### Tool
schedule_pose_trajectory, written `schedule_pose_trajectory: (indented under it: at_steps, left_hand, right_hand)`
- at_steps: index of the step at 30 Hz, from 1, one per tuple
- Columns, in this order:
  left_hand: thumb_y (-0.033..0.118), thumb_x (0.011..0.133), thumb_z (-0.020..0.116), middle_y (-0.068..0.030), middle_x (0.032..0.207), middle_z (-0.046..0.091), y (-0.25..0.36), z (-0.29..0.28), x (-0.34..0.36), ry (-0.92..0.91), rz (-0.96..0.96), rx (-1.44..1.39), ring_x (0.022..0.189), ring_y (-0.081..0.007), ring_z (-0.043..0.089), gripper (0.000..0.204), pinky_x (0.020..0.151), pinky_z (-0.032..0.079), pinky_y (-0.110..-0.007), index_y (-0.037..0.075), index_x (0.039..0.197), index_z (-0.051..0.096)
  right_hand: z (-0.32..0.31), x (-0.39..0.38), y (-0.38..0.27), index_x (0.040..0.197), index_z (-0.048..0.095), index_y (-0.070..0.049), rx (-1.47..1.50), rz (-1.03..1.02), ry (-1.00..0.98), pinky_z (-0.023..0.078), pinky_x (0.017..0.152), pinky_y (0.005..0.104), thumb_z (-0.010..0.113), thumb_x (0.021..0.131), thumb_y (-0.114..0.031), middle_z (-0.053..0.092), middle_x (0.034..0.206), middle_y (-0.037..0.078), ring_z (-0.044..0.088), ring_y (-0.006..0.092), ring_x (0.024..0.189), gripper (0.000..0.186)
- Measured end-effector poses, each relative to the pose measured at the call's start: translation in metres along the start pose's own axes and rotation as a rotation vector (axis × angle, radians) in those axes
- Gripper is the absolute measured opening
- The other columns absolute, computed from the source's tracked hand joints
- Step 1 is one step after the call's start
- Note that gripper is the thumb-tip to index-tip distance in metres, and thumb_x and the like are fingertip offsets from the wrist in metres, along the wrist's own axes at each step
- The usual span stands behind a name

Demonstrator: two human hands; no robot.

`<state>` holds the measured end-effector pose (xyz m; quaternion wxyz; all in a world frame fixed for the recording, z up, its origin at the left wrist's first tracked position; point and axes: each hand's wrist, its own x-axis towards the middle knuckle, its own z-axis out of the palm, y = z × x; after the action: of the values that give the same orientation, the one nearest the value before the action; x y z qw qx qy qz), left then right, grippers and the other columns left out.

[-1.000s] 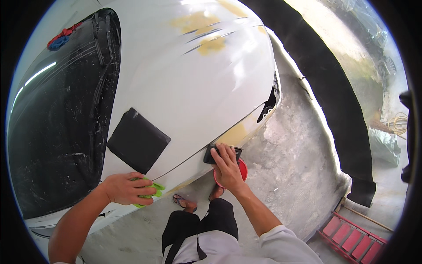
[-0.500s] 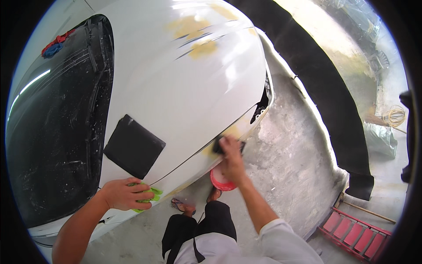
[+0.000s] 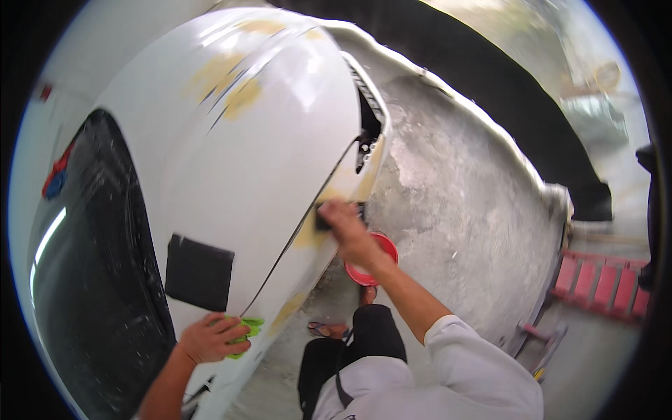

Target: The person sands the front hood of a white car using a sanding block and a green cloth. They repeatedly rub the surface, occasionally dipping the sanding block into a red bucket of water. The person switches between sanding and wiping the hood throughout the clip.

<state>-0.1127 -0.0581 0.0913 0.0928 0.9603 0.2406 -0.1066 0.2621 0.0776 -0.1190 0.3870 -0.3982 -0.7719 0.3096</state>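
My right hand (image 3: 348, 231), smeared by motion, grips a black sanding block (image 3: 323, 219) against the white car's fender. It lies over a yellowish filler patch (image 3: 308, 236) beside the gap along the hood's edge. My left hand (image 3: 212, 339) rests on the car farther left, fingers curled over a bright green cloth (image 3: 253, 325). Just beyond that hand, a flat black square sheet (image 3: 199, 273) lies on the hood (image 3: 273, 168). More filler patches (image 3: 243, 98) with dark streaks show at the hood's far end.
A red bucket (image 3: 395, 253) is below my right forearm, near my feet. The dark windshield (image 3: 91, 259) is at left, with a red and blue cloth (image 3: 57, 175) at its edge. A long black strip (image 3: 518, 91) curves beyond the car; a pink slatted rack (image 3: 595, 283) is at right.
The view has turned, so the car sits differently in the picture. My right hand stays on the fender with the sanding block; my left hand keeps hold of the green cloth.
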Motion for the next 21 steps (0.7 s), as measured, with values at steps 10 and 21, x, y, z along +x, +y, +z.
schedule_pose_trajectory:
  at_steps: [10,21]
  left_hand:
    - [0.020,0.077,0.076,0.0111,0.129,0.067,-0.001,-0.002,0.005,-0.057,0.003,-0.046,0.124,-0.0138,0.062,0.034,0.107,0.043,-0.040,0.036,0.107,0.068]
    - [0.019,0.065,0.084,0.0089,0.129,0.067,-0.005,0.002,0.004,-0.112,0.029,-0.024,0.123,-0.0170,0.062,0.045,0.104,0.044,-0.042,0.036,0.105,0.072]
  right_hand:
    - [0.004,-0.007,0.008,0.155,0.052,-0.013,0.020,-0.146,-0.243,0.028,0.128,0.0511,0.070,0.094,-0.006,0.051,0.158,0.010,0.040,0.0281,0.154,0.064]
    - [0.014,-0.008,0.000,0.152,0.054,-0.015,0.012,0.099,0.116,0.030,0.125,0.0518,0.075,0.091,-0.009,0.053,0.155,0.011,0.047,0.0298,0.148,0.065]
